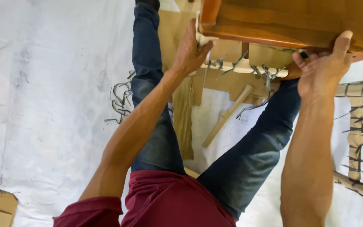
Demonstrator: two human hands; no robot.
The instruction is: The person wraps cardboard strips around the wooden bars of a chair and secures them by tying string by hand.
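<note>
The left hand point(190, 48) presses a white cloth point(201, 38) against the wooden panel's point(290, 19) edge, while the right hand point(322, 67) grasps its underside.

Open white floor sheet point(47, 105) on the left gives free passage. Far ahead the wooden furniture piece point(290, 21) blocks the way; beneath it, wrapped rails point(244, 67), cardboard strip point(183, 117) and loose wooden stick point(227, 115) crowd between the legs. More wrapped rails point(358, 126) obstruct the right.
</note>
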